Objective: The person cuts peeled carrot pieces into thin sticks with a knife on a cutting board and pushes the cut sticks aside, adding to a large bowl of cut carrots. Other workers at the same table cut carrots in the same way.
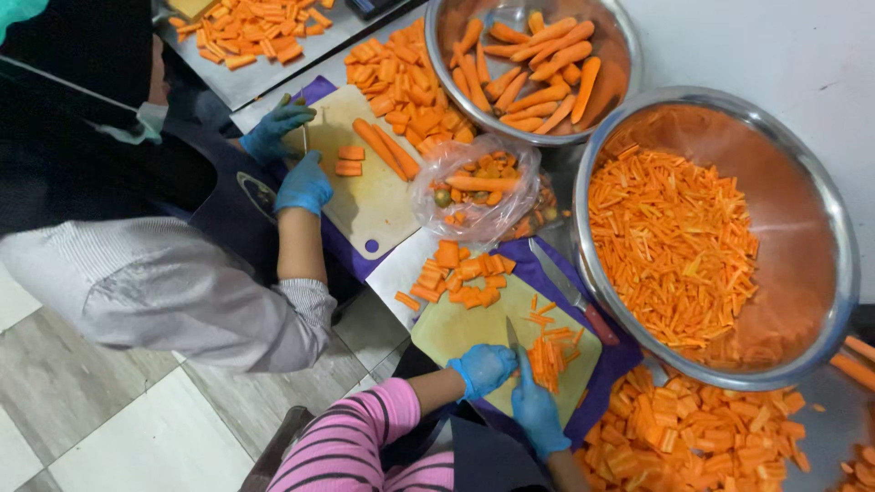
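Head view, single entry.

- L hand (483,369): blue glove, pink striped sleeve. Fingers curled tight round handle of knife (512,337); the short blade sticks out past the knuckles.
- R hand (538,410): blue glove. Index finger stretched out, tip resting against carrot sticks (550,353); other fingers loosely apart, clamped on nothing.
- Carrot sticks: small pile, bright orange, thin short batons, just beyond both sets of fingertips, on yellow-green cutting board (451,330) over purple mat.
- Carrot chunks (465,273): flat slabs, at far end of board from fingers.
- Spare knife (574,301): red handle, beyond R fingertips, beside big steel bowl (820,219) w/ cut sticks.
- Plastic bag (474,187): clear, carrot scraps inside, well past the chunks.
- Co-worker's hands (303,182): blue gloves, at second board (374,205) w/ carrot pieces; well apart from wearer's fingers.
- Smaller bowl (620,46): peeled whole carrots.
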Demonstrator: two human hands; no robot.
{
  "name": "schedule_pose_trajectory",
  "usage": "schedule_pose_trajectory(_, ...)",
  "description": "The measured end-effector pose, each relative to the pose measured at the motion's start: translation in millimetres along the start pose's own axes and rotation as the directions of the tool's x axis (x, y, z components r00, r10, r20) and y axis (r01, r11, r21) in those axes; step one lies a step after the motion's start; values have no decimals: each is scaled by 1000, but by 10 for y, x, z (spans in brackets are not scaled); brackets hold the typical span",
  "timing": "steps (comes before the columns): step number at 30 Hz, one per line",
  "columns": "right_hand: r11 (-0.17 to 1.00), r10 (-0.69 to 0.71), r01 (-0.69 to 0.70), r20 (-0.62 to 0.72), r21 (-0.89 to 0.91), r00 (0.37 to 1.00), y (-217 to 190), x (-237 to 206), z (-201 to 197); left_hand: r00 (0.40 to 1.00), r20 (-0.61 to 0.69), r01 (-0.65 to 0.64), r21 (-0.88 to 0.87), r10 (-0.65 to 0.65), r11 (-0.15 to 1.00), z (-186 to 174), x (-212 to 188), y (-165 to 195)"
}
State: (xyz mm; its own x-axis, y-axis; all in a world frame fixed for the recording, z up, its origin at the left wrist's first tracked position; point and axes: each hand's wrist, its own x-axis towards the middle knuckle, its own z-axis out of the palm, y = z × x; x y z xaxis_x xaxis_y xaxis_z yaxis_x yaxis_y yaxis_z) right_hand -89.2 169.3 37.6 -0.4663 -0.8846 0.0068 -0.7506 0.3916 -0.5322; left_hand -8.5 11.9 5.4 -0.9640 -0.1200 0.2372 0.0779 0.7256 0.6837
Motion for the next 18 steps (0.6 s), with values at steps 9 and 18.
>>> schedule_pose_trajectory(9,955,162,-126,117,-268,980,239,-92,147,986,59,155,11,-155,988,52,-12,81)
schedule_pose_trajectory(18,961,-272,265,-101,-77,957,11,49,-553,971,-40,228,-118,-234,966,61,157,106)
